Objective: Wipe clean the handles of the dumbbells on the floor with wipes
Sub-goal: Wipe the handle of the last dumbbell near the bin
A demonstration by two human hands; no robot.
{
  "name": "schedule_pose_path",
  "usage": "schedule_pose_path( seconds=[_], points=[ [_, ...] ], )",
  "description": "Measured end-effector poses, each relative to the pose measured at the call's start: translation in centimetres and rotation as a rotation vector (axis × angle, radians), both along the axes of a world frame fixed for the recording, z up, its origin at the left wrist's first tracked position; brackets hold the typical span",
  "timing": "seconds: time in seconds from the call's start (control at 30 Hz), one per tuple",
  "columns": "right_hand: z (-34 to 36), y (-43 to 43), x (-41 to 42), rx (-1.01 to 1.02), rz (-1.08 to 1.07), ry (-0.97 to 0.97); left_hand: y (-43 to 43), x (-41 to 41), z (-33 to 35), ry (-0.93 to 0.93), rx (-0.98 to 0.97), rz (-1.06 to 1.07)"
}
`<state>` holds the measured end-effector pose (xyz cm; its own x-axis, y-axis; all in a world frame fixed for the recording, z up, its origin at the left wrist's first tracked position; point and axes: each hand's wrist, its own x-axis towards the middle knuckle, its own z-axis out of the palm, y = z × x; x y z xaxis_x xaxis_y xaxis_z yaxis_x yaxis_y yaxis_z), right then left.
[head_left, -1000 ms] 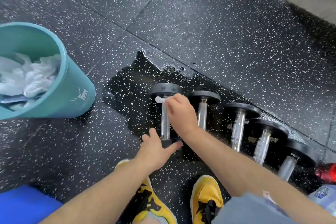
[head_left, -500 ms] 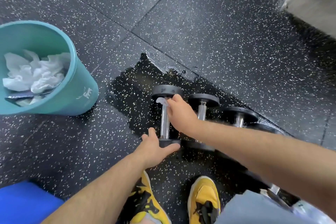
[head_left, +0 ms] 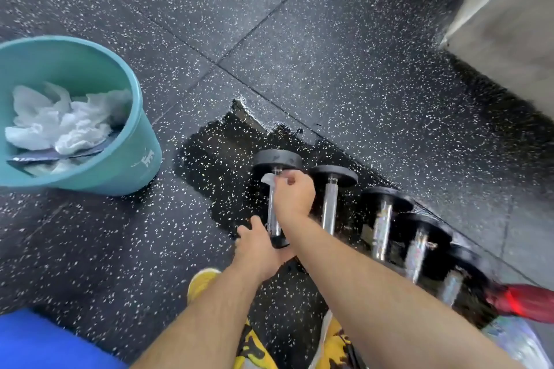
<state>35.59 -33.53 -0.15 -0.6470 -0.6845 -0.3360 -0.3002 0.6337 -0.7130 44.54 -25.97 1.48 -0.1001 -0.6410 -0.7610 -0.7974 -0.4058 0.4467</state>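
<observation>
Several dumbbells with chrome handles and black heads lie side by side on the speckled black floor. The leftmost dumbbell (head_left: 273, 216) has its far head at the top. My right hand (head_left: 295, 193) grips a white wipe (head_left: 267, 179) around the top of that handle, just under the far head. My left hand (head_left: 258, 252) cups the near head of the same dumbbell, thumb up along its left side. The second dumbbell (head_left: 329, 204) lies just right of my right hand.
A teal bucket (head_left: 132, 156) holding crumpled used wipes stands at left. A wet dark patch (head_left: 218, 159) spreads on the floor under the dumbbells. A red bottle (head_left: 521, 302) lies at far right, a grey wall (head_left: 509, 15) at top right, something blue (head_left: 39, 341) bottom left.
My right hand has stayed at the top of the handle with the wipe, shifting only slightly. My left hand keeps hold of the near head. The view has tilted.
</observation>
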Motion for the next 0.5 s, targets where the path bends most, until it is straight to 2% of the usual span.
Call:
schedule_pose_path(
  seconds=[0.1, 0.37, 0.5],
  points=[
    [-0.4, -0.5, 0.5, -0.091, -0.231, -0.098, -0.2, -0.2, -0.2, -0.009, -0.011, -0.008],
    [-0.9, 0.0, 0.3, -0.043, -0.116, -0.079, -0.1, 0.0, 0.0, 0.004, 0.016, 0.007],
    [-1.2, -0.4, -0.2, -0.056, -0.144, -0.104, -0.1, 0.0, 0.0, 0.012, 0.066, 0.052]
  ],
)
